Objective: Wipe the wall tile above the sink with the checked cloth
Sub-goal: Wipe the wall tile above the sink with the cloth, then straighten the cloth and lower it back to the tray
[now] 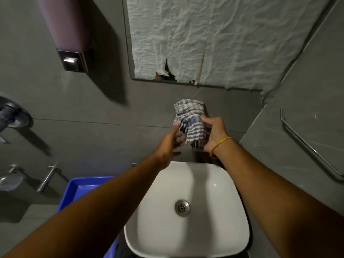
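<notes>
The blue-and-white checked cloth (189, 120) is bunched up against the grey wall tile (145, 108) just above the white sink (186, 211). My right hand (214, 133), a yellow band on its wrist, grips the cloth's right side. My left hand (171, 144) holds the cloth's lower left edge, thumb up against it. The cloth drapes over a metal tap, of which only a shiny bit shows below it.
A mirror covered with crumpled, torn white paper (214, 38) hangs above. A soap dispenser (70, 43) is on the wall at upper left. A blue tub (81, 187) stands left of the sink. A metal rail (307, 146) runs along the right wall.
</notes>
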